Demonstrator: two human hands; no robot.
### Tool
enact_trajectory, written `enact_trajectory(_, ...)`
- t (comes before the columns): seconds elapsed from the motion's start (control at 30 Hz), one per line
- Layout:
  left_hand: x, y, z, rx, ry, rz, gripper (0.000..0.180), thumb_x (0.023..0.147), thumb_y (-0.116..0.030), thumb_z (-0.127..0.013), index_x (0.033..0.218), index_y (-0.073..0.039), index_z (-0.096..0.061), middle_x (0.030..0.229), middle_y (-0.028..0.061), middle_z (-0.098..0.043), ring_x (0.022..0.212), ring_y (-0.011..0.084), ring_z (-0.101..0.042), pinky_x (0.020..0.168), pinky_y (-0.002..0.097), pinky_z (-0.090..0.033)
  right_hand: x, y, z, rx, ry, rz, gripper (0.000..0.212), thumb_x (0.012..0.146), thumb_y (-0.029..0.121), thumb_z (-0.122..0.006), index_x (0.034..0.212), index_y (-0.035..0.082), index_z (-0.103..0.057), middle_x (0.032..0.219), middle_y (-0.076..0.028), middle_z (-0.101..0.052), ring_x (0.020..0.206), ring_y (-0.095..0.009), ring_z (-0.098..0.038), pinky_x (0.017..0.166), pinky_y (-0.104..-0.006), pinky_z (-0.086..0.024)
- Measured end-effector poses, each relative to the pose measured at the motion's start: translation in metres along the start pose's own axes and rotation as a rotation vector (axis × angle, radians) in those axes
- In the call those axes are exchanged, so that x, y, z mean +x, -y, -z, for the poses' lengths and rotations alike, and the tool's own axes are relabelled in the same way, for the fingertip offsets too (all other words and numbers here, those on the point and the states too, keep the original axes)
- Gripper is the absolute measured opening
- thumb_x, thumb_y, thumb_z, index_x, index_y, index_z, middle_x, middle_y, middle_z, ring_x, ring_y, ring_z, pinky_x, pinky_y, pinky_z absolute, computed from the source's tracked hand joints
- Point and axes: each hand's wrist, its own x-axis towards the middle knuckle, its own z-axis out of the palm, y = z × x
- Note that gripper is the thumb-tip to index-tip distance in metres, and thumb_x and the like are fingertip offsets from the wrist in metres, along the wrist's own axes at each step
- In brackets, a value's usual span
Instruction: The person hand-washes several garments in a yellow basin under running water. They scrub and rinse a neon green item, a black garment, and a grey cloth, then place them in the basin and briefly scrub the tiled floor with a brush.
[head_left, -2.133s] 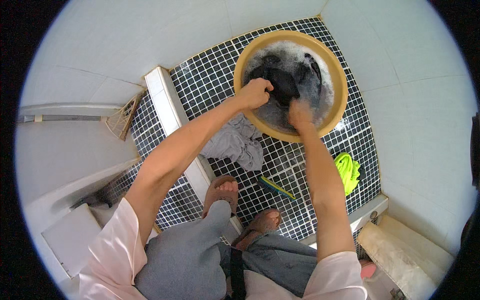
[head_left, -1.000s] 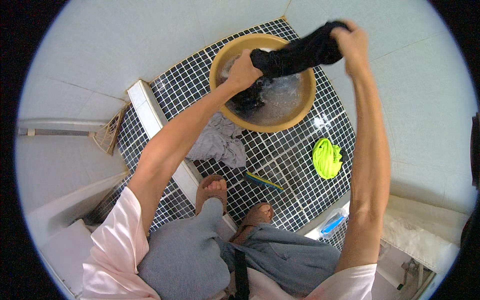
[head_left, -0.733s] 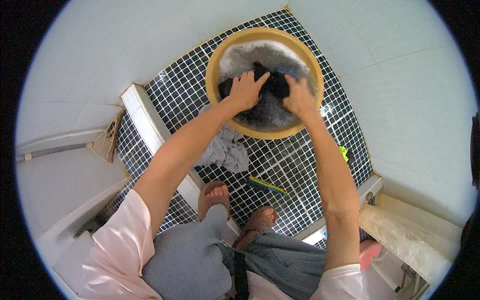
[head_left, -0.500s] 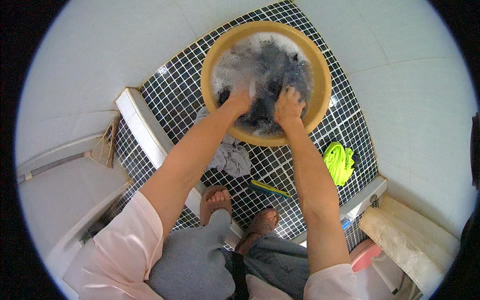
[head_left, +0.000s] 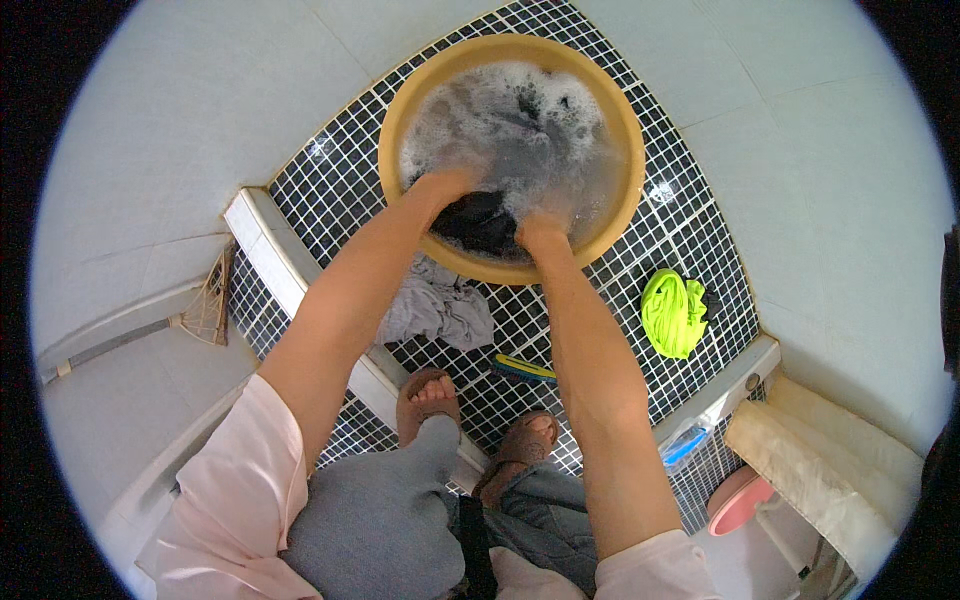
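A wide yellow-brown basin [head_left: 393, 150] stands on the tiled floor, full of grey, sudsy water [head_left: 450, 110]. Dark cloth [head_left: 480, 222] lies in the water, showing most plainly at the near side. My left hand [head_left: 452, 183] reaches into the suds just left of this cloth, its fingers under the surface. At the cloth's right edge my right hand [head_left: 543, 230] is sunk in the water past the knuckles. Foam and murky water hide the fingers of both hands, so any grip on the cloth cannot be made out.
Grey cloth [head_left: 440, 308] lies on the floor against the basin's near side. A yellow-edged scrubbing brush [head_left: 524, 369] rests nearer my sandalled feet. Bright lime-green cloth [head_left: 674, 314] lies to the right. White raised ledges [head_left: 285, 255] and pale walls [head_left: 820, 190] border the dark tiles.
My right hand has moved left and nearer, sinking deeper into the water. My left hand has shifted slightly left. Foam has spread over the middle, and the dark cloth shows at the near side.
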Motion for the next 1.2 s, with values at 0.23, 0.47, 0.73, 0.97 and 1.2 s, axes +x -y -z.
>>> enact_trajectory(0.23,-0.075,-0.002,0.033,-0.154,-0.130,-0.286,0.050,0.094,-0.014,-0.054,0.145,-0.014,-0.056,0.139,0.0211,-0.060,0.130,0.0395,-0.056,0.111,0.0485,-0.044,0.013,-0.050,-0.007,1.063,0.321,0.070,0.039,0.077,0.008,-0.069,0.114,-0.004,-0.070,0.101,-0.016,-0.072,0.095,-0.026,-0.069,0.086,-0.0412,-0.053)
enact_trajectory(0.47,-0.197,-0.095,0.180,-0.469,-0.848,-0.753,0.045,0.077,-0.002,-0.063,0.122,-0.006,-0.062,0.105,0.0081,-0.066,0.092,0.0169,-0.066,0.080,0.0313,-0.055,-0.057,-0.041,0.133,1.002,-0.567,0.699,0.067,0.074,0.009,-0.081,0.135,-0.002,-0.057,0.115,-0.014,-0.072,0.104,-0.024,-0.068,0.094,-0.0382,-0.053)
enact_trajectory(0.73,-0.327,-0.195,0.318,-0.449,-1.186,-0.971,0.055,0.072,-0.012,-0.066,0.122,0.009,-0.058,0.101,0.0191,-0.068,0.096,0.0259,-0.065,0.085,0.0360,-0.054,-0.204,-0.022,0.337,0.649,-0.917,1.005,0.059,0.081,0.009,-0.072,0.139,0.004,-0.060,0.124,-0.017,-0.069,0.113,-0.026,-0.066,0.103,-0.0368,-0.051)
enact_trajectory(0.97,-0.336,-0.185,0.321,-0.493,-0.987,-0.804,0.068,0.072,-0.014,-0.071,0.132,0.010,-0.052,0.089,0.0153,-0.065,0.080,0.0205,-0.065,0.069,0.0334,-0.055,-0.212,-0.040,0.353,0.570,-0.881,0.798,0.034,0.077,0.006,-0.071,0.110,-0.004,-0.071,0.088,-0.011,-0.073,0.079,-0.017,-0.067,0.071,-0.0313,-0.055)
enact_trajectory(1.2,-0.208,-0.114,0.191,-0.107,-0.978,-0.801,0.060,0.079,-0.008,-0.071,0.137,-0.009,-0.056,0.115,0.0165,-0.062,0.105,0.0318,-0.064,0.090,0.0411,-0.053,-0.073,-0.055,0.207,0.173,-0.767,0.495,0.046,0.082,0.014,-0.069,0.127,0.019,-0.066,0.110,-0.015,-0.074,0.103,-0.035,-0.070,0.087,-0.0500,-0.058)
